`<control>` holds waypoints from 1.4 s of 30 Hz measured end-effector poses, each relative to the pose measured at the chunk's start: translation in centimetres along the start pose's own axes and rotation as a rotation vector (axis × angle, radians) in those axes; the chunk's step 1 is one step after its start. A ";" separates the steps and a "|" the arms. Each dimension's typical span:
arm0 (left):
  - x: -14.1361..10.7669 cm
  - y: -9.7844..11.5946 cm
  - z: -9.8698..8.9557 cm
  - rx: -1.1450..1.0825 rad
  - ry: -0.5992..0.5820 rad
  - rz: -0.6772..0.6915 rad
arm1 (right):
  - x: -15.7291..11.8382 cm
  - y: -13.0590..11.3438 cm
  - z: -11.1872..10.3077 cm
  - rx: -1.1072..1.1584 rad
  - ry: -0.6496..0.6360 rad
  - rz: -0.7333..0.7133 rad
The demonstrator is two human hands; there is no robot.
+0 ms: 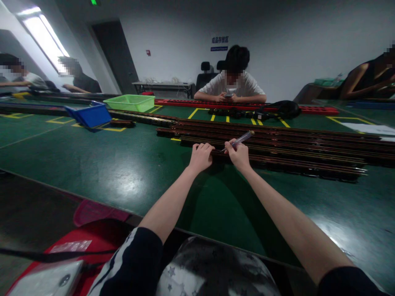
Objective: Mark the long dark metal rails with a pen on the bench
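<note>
Long dark strips (277, 144) with reddish and brassy edges lie side by side across the green table. My left hand (202, 157) is closed at the near edge of the bundle, fingers curled over the nearest strip (296, 165); its fingertips are partly hidden. Just to its right, my right hand (239, 155) pinches a slim pen-like tool (245, 137) with a see-through, purplish handle. The tool slants, its thin tip pointing down and left at the strip between my hands. Its exact kind is unclear.
Beyond the strips stand a blue bin (92, 116) and a green basket (131, 102). A black cable coil (285, 109) lies near a red rail (317, 110). Across the table, a person (247, 84) holds a small device; other people sit left and right. White paper (370, 128) lies right.
</note>
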State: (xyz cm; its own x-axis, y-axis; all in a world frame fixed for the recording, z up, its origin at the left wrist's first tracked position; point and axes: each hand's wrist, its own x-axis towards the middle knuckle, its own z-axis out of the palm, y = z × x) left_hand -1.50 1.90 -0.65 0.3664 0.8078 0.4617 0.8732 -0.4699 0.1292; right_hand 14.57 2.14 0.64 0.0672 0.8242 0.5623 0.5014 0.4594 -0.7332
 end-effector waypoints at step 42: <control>0.5 -0.6 0.6 -0.033 -0.029 -0.082 | -0.2 0.9 -0.3 0.032 0.088 0.017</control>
State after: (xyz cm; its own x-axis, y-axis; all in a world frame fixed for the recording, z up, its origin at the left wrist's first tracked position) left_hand -1.65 2.75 -1.02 0.3038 0.8539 0.4225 0.8898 -0.4128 0.1946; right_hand 15.27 2.33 0.01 0.1517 0.8006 0.5796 0.4715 0.4568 -0.7543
